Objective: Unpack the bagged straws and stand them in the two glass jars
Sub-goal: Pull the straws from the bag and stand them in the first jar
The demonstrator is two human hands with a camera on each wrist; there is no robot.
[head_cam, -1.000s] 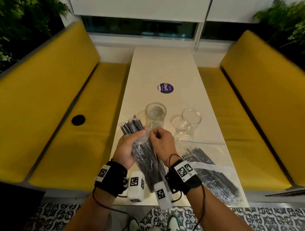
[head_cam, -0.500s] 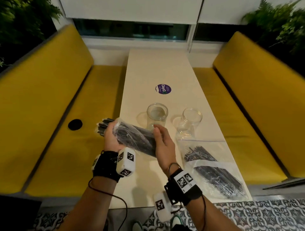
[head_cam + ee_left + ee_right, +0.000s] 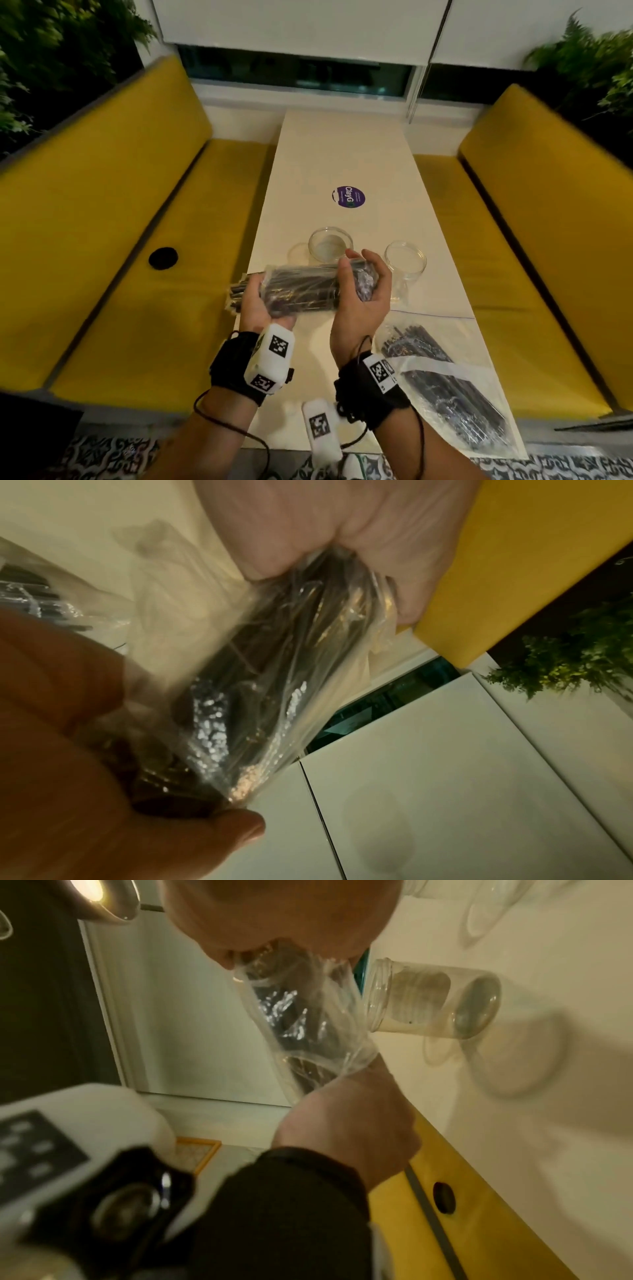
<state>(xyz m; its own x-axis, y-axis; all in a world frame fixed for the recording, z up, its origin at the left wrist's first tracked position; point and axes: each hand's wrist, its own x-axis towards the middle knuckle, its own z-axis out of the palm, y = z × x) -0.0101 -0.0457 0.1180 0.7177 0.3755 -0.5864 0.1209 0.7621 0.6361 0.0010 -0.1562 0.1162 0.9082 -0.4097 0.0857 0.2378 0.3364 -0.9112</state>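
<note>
The clear plastic bag of black straws [image 3: 301,291] lies crosswise above the white counter [image 3: 342,164]. The left hand [image 3: 255,303] grips its open end. The right hand [image 3: 363,291] has its fingers [image 3: 373,260] curled around the other end.

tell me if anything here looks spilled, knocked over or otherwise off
Nothing stands out. Both glass jars stand upright and empty on the table, the second straw bag lies flat, and the held bag of straws sits level between both hands.

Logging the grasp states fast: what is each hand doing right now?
Left hand: grips the left end of the bag of straws.
Right hand: fingers curled round the bag's right end, holding it.
</note>
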